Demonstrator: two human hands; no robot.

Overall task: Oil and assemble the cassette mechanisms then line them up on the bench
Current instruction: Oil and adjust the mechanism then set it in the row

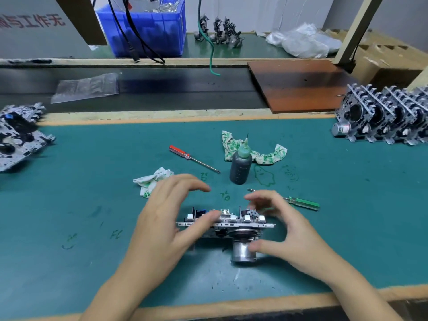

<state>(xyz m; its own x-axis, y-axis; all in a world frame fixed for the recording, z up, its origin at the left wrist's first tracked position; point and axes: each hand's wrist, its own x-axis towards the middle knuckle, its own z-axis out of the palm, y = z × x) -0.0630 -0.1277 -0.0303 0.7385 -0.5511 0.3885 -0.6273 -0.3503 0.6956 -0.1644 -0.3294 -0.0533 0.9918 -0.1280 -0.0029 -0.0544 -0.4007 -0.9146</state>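
While the cassette mechanism [231, 224] stands on edge at the near middle of the green bench [92, 181], the left hand [171, 218] holds its left end, thumb curled over the top; the right hand [284, 228] cups the right end, thumb touching the motor [242, 251]; an oil bottle [240, 165] stands behind; finished mechanisms [389, 117] line the far right.

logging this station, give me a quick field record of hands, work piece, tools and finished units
left hand: thumb on the mechanism
right hand: thumb by the motor
mechanism: on the mat between both hands
oil bottle: upright behind it
screwdrivers: red screwdriver, green screwdriver, both lying flat
finished row: standing at far right
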